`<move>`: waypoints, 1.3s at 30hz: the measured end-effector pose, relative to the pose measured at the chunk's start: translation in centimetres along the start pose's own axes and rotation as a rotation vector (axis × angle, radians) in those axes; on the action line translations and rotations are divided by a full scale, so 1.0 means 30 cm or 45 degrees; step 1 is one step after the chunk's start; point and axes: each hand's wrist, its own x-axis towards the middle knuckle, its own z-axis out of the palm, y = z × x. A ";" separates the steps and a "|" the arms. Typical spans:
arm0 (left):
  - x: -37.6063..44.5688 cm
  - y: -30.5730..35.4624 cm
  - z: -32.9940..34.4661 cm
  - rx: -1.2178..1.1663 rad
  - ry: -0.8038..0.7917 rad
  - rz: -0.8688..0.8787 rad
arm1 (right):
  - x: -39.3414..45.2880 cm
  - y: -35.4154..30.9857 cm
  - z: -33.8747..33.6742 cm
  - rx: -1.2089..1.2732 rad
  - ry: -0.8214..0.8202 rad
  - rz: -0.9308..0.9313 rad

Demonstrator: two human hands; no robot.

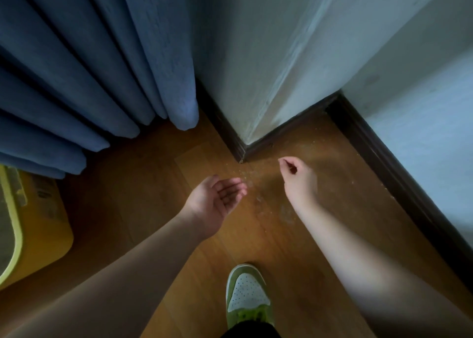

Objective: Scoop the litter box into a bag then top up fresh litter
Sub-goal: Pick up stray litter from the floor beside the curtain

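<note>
Litter box at the frame's left edge, nearer my left hand.
My left hand (216, 200) lies released, palm up; my right hand (298, 177) is loosely curled, grasping nothing I can see; the yellow litter box (38, 222) sits lower left, long axis running up-frame.

Left hand (217, 204) cupped, palm-up; right hand (298, 176) seemingly pinching.

No text, brand, number or sign can be read anywhere in the head view. Dark printed marks are borne on the side of the yellow litter box (43, 217) at the left edge, but they are too blurred for any letter or figure to be made out. No logo or lettering can be made out on the green and white shoe (247, 295).
</note>
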 end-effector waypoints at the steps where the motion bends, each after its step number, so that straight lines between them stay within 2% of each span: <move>1: -0.001 0.009 0.013 0.038 -0.014 0.005 | 0.038 0.027 -0.006 0.000 0.016 0.063; 6: -0.012 0.039 0.125 0.180 -0.112 0.016 | 0.208 0.105 -0.065 0.093 0.159 0.282; 14: 0.018 0.045 0.269 0.223 -0.321 0.031 | 0.393 0.218 -0.131 -0.032 0.309 0.323; 21: 0.047 0.068 0.340 0.231 -0.443 0.024 | 0.483 0.243 -0.085 -0.041 0.100 0.322; 30: 0.083 0.058 0.380 0.177 -0.478 -0.038 | 0.540 0.237 -0.075 -0.162 0.178 0.402; 35: 0.089 0.057 0.343 0.116 -0.448 -0.038 | 0.547 0.210 -0.084 -0.290 0.120 0.431; 39: 0.090 0.032 0.298 0.071 -0.409 -0.055 | 0.521 0.194 -0.084 -0.401 0.051 0.342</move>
